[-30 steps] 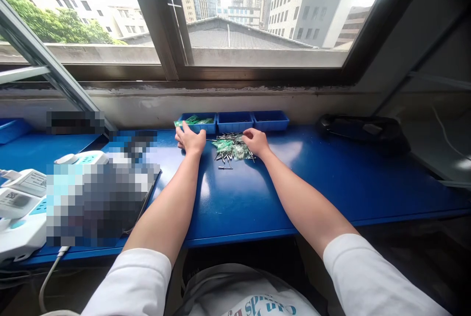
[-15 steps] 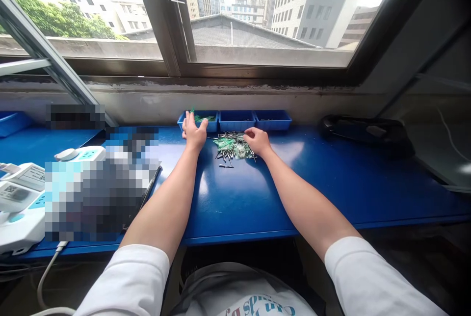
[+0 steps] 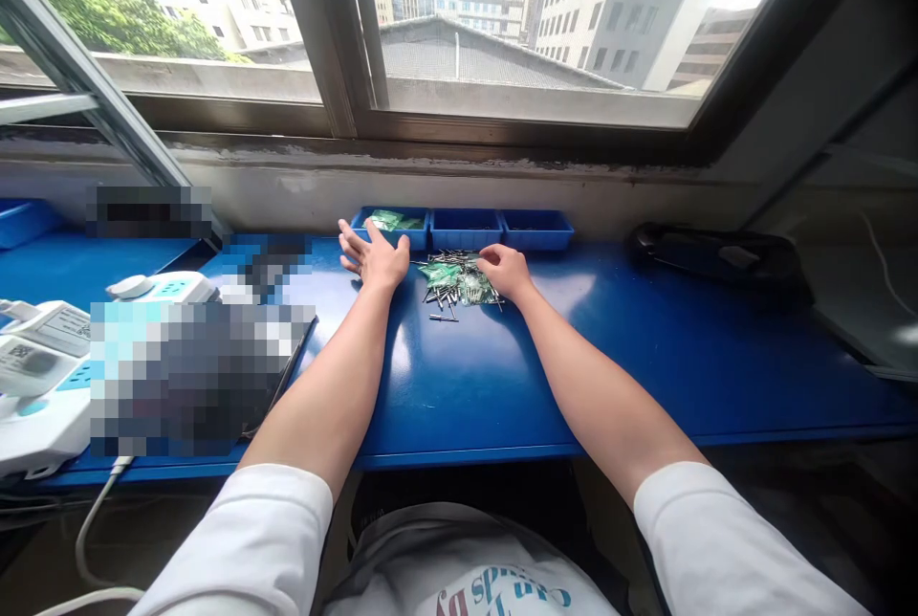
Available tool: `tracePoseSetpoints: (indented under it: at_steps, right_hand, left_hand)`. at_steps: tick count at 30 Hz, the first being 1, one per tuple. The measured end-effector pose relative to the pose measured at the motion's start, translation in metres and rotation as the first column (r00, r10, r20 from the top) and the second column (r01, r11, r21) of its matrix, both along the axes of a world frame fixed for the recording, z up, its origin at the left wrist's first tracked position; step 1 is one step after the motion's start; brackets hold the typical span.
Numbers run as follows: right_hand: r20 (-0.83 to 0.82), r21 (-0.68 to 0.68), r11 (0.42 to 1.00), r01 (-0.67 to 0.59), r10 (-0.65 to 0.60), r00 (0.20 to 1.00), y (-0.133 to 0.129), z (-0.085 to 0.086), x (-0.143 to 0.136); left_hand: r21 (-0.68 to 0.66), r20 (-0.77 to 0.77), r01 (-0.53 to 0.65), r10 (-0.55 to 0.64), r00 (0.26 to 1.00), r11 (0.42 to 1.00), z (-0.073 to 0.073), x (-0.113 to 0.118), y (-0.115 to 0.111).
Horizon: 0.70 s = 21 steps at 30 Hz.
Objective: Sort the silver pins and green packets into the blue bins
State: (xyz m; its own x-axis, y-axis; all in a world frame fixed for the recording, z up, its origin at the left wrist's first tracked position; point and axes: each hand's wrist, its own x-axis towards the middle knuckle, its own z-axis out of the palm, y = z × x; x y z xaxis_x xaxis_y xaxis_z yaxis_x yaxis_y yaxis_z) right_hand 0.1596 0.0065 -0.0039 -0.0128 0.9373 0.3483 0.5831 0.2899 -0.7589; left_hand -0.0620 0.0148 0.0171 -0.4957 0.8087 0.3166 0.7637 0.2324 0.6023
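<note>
My left hand (image 3: 377,257) is open, fingers spread, in front of the left blue bin (image 3: 423,239). Small green-tinted plastic packets (image 3: 387,220) lie inside that bin. A pile of slim metal pins (image 3: 448,295), resembling blind rivets, is heaped on the blue table between my hands. Among the pins sits another green-tinted packet (image 3: 439,274), and a clear one (image 3: 474,287) is to its right. My right hand (image 3: 506,270) is at the pile's right edge with thumb and fingers drawn together; whatever is between them is hidden. One loose pin (image 3: 443,318) lies at the front.
Beside the left bin stand a middle blue bin (image 3: 466,231) and a right blue bin (image 3: 536,231), along the wall under the window. A black case (image 3: 717,262) rests on the right. White power strips (image 3: 43,406) and a blurred-out item occupy the left of the table (image 3: 459,406).
My left hand has come away from the left bin, its fingers spreading, and a packet now shows more plainly in the bin. My right hand stays at the pile. The view has shifted slightly.
</note>
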Motion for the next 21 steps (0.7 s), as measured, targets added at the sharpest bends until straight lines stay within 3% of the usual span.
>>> tracePoseSetpoints:
  at_steps: [4,10,16,21]
  right_hand:
    - [-0.011,-0.008,1.000,0.000,-0.001,1.000,-0.001,0.001,-0.001]
    - [-0.025,0.042,0.999,-0.026,0.027,0.999,-0.006,0.006,0.000]
    - [0.227,0.035,0.978,-0.207,0.194,0.954,-0.016,0.014,0.003]
    - [0.356,-0.054,0.959,-0.278,0.279,0.892,-0.021,0.018,0.006]
  left_hand:
    - [0.066,-0.118,0.152,-0.143,0.983,0.986,-0.001,0.004,-0.002]
    - [-0.016,-0.185,0.270,-0.268,0.945,0.963,-0.004,0.005,-0.001]
    - [0.162,-0.201,0.248,-0.214,0.956,0.955,0.001,0.008,-0.006]
    - [0.114,-0.178,0.442,-0.419,0.890,0.890,-0.003,0.012,-0.009]
